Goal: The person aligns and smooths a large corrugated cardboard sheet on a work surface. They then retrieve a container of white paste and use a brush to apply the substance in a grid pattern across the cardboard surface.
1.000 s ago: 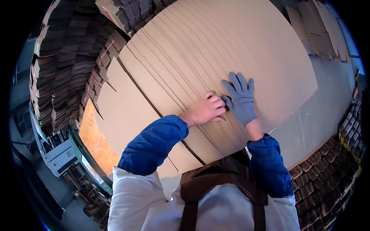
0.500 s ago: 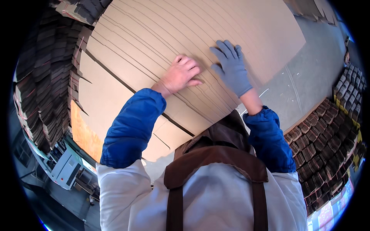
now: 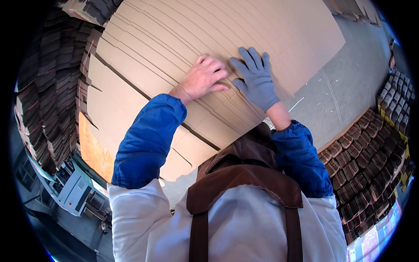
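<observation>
Both hands sit slightly farther apart on the cardboard than half a second ago, and the view has swung a little; the contact itself is unchanged. Left hand (image 3: 203, 78), bare, lies knuckles up with fingers curled, fingertips pressing on the top sheet of the cardboard stack (image 3: 183, 39); whether it pinches an edge, I cannot tell. Right hand (image 3: 255, 78), in a grey glove, lies flat, fingers spread wide, palm down on the same sheet, holding nothing. The two hands are just beside each other, thumbs nearly meeting. Both forearms, in blue sleeves (image 3: 146, 139), reach forward from the body over a brown apron (image 3: 244, 183).

Sheets are fanned, their stepped edges running diagonally under the hands. The stack's notched near edge lies below the left sleeve. Bare grey floor (image 3: 340, 91) lies to the right of the stack. Bundled dark stacks (image 3: 366, 166) line the far right, more stacks (image 3: 48, 87) the left. A grey machine (image 3: 74, 192) stands lower left.
</observation>
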The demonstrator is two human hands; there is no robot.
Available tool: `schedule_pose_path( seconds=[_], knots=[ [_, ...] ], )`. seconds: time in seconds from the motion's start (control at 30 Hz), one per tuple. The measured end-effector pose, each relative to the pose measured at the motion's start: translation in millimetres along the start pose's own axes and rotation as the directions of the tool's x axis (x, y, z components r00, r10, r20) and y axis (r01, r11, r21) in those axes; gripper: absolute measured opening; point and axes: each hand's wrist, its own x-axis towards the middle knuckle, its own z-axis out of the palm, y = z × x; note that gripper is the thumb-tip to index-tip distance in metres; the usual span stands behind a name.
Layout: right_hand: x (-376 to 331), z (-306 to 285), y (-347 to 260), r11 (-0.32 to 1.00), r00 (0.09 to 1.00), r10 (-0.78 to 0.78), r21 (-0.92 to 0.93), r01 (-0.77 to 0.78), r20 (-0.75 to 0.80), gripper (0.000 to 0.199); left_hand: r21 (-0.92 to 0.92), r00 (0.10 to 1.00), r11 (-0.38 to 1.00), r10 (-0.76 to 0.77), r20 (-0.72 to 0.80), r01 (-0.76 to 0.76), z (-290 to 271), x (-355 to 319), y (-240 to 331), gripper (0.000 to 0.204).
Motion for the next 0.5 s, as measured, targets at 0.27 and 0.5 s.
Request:
schedule_pose_path(
  seconds=[0.27, 0.5],
  knots=[
    [-1.2, 3.3, 1.4, 1.000, 1.000, -0.007, -0.010, 0.007, -0.002, 0.064, -0.002, 1.000, 1.000, 0.015, -0.005, -0.015, -1.0, -1.4, 0.7, 0.034],
    [-1.4, 4.4, 3.5, 1.000, 1.000, -0.008, 0.007, 0.008, -0.020, 0.064, -0.016, 1.000, 1.000, 0.009, 0.027, -0.009, -1.1, -1.6, -0.2, 0.034]
  ],
)
